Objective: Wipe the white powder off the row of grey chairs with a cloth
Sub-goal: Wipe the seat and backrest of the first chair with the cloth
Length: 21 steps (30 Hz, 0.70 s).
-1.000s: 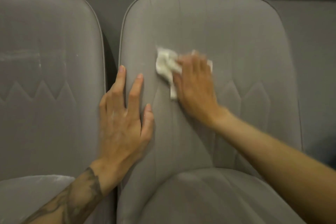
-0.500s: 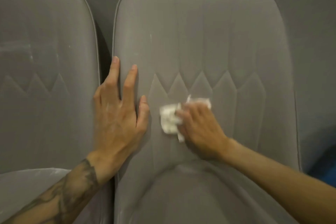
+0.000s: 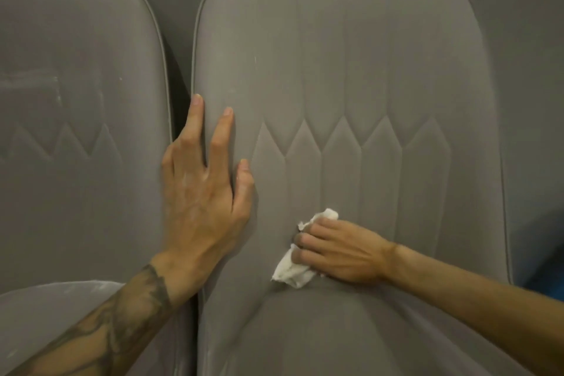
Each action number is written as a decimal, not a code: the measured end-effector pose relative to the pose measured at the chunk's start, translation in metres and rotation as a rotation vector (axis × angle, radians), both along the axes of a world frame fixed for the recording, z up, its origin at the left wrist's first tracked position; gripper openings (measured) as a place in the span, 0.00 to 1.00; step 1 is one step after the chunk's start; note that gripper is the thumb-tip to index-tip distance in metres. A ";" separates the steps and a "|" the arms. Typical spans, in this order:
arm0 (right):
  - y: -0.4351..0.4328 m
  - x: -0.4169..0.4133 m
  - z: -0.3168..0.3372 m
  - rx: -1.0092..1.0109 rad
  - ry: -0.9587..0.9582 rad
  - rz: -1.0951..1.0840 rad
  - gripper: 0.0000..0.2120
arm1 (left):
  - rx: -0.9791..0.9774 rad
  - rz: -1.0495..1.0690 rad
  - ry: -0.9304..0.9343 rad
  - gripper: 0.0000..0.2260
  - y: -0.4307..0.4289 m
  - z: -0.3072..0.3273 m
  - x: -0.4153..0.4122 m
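A grey upholstered chair fills the middle of the view, its backrest stitched with a zigzag pattern. My right hand presses a crumpled white cloth against the bottom of the backrest, just above the seat cushion. Its fingers lie across the cloth and point left. My left hand rests flat with straight fingers on the left edge of the same backrest. A faint white speck shows on the backrest's upper left part.
A second grey chair stands to the left, with white powder smears on its backrest and a pale dusting on its seat. A narrow dark gap separates the two chairs. Something blue shows at the right edge.
My right hand has dragged the cloth down the backrest, from its upper middle to its bottom by the seat. My left hand has stayed on the left edge.
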State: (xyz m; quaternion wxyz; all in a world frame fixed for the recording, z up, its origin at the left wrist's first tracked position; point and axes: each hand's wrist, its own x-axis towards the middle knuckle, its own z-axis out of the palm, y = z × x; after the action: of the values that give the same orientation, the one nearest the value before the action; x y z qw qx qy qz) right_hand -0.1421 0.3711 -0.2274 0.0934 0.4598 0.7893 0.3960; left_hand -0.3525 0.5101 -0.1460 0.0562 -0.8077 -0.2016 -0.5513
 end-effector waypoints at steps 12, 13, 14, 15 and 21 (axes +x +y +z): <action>0.022 -0.012 0.021 0.223 0.162 0.055 0.12 | 0.007 0.009 0.008 0.28 0.001 0.000 -0.001; 0.027 -0.007 0.037 0.253 0.172 0.058 0.11 | 0.000 0.007 0.009 0.28 0.001 -0.001 -0.001; 0.036 -0.004 0.058 0.329 0.215 0.055 0.12 | -0.006 0.007 0.009 0.28 0.001 -0.001 -0.001; 0.046 -0.002 0.084 0.453 0.289 0.034 0.12 | -0.009 0.007 0.008 0.28 0.002 -0.001 -0.001; 0.100 -0.040 0.221 0.967 0.799 -0.112 0.14 | -0.013 -0.020 0.012 0.27 -0.002 0.003 -0.004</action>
State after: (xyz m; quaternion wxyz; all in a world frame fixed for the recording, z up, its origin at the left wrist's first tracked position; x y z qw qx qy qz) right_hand -0.1824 0.4706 -0.0063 -0.4066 0.6030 0.4697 0.5004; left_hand -0.3563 0.5079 -0.1428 0.0468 -0.8132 -0.1968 -0.5456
